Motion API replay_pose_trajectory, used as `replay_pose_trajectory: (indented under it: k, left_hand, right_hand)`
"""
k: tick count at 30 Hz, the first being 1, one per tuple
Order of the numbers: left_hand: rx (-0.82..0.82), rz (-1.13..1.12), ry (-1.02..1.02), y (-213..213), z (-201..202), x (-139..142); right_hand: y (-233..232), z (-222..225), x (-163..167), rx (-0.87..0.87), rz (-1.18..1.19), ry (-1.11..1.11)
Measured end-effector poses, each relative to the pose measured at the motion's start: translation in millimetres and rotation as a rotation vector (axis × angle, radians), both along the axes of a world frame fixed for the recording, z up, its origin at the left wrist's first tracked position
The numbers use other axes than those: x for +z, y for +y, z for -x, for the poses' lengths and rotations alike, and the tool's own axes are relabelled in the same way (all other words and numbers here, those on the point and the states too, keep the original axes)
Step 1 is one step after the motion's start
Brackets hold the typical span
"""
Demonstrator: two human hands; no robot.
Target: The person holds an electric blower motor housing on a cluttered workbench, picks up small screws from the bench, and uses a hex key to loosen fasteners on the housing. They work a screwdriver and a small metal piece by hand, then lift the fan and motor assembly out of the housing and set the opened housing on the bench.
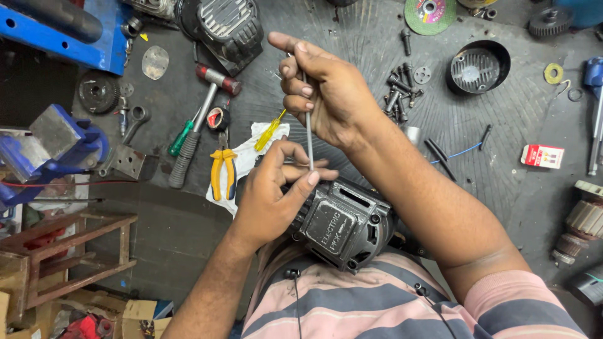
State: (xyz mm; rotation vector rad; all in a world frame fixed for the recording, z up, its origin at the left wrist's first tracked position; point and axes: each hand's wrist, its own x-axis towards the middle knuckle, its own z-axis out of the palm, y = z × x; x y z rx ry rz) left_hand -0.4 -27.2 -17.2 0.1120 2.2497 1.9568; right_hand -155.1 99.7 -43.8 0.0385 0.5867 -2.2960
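Note:
My right hand (323,94) is closed around the top of a thin metal rod-like tool (309,135) that stands upright. Its lower end goes down between the fingers of my left hand (270,194), which pinch the shaft just above a grey power tool motor housing (342,226) resting against my lap. The tip of the tool is hidden behind my left fingers. A striped shirt fills the bottom of the view.
On the dark floor lie a hammer (198,122), yellow-handled pliers (223,172), a yellow screwdriver (270,130) on a white cloth, several bolts (399,91), a round black cover (477,66), a small red-and-white box (542,156), a blue vise (53,147) and a wooden stool (69,251).

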Motion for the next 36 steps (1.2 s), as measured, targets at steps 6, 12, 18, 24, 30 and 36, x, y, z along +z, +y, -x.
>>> replay_pose_trajectory:
  k: [6, 12, 18, 24, 30, 36]
  left_hand:
    - [0.017, -0.059, -0.08, 0, -1, -7]
    - [-0.028, -0.057, 0.014, -2, -1, -6]
    - [0.01, -0.055, -0.048, 3, 0, -6]
    - [0.002, 0.187, 0.102, 4, 4, 3]
    - [-0.089, 0.347, 0.069, 4, 11, 16]
    - [-0.132, 0.359, 0.034, 5, 15, 21]
  right_hand:
    - [-2, 1, 0, -0.043, -0.071, -0.024]
    - [5, -2, 2, -0.071, -0.077, -0.042]
    - [13, -2, 5, -0.089, -0.084, -0.023]
    - [26, -5, 5, -0.163, -0.076, -0.031]
    - [42, -14, 0, -0.221, 0.067, -0.051]
    - [49, -10, -8, -0.156, 0.303, -0.191]
